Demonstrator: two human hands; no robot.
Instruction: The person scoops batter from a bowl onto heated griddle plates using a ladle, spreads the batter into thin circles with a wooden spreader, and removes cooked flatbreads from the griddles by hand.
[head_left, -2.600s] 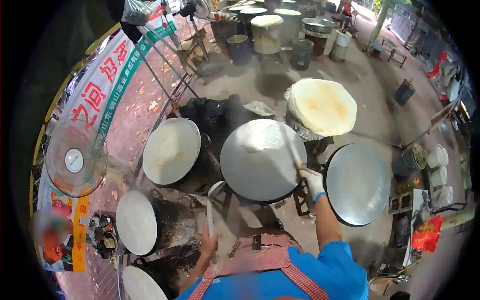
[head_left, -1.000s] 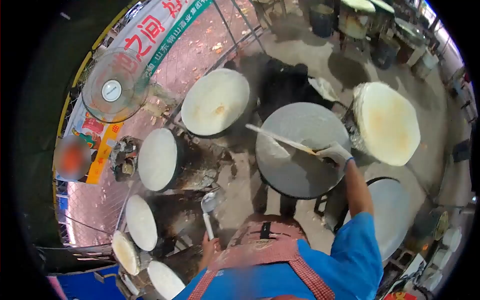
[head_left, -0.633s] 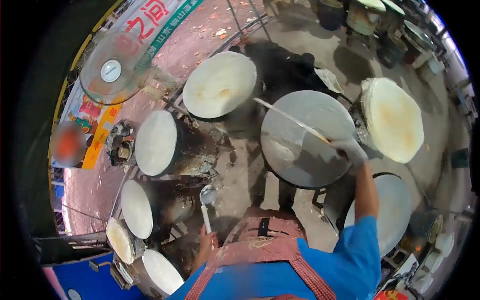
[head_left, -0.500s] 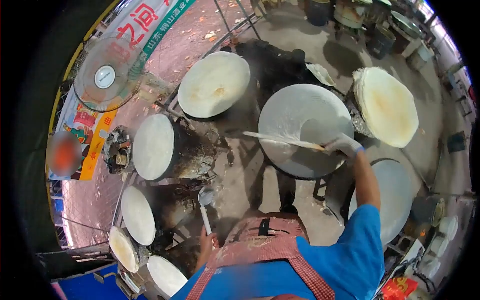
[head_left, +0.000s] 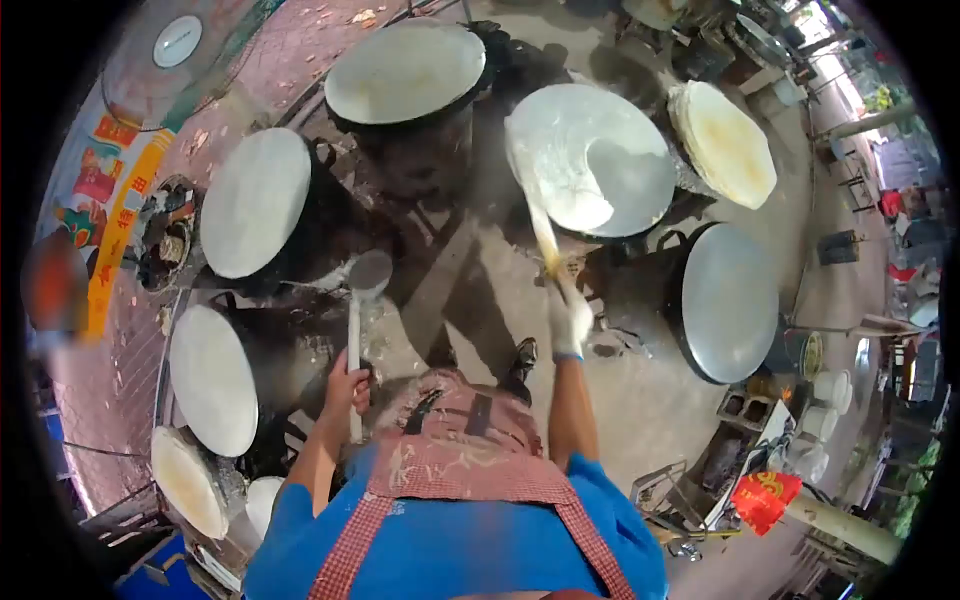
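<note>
Right hand (head_left: 570, 318) and spatula (head_left: 546, 240) have come round to the near side of the middle griddle (head_left: 635, 170)

A moment ago the spatula lay across the middle griddle, with the right hand at its right edge; now the handle points back toward the person's body. White batter (head_left: 560, 175) covers the left part of this griddle and curves round its far and near sides, leaving a rounded grey patch toward the right.

To its right and nearer the person stands a bare grey griddle (head_left: 730, 300). On the left, three griddles carry pale sheets: one at the far side (head_left: 405, 70), one nearer (head_left: 255, 200) and one nearer still (head_left: 213, 380). A stack of thin flatbreads (head_left: 722, 145), browned in the middle, sits just beside the middle griddle on its right. A smaller-looking stack (head_left: 188, 480) is at the lower left.

The spatula's pale blade meets the batter at the griddle's left edge. The right hand, in a white glove, is closed around its handle, clear of the griddle.

The ladle (head_left: 370, 272) points away from the body, over the floor between the griddles. The bare left hand (head_left: 347, 388) is curled round its handle; the ladle's contents are unclear.
</note>
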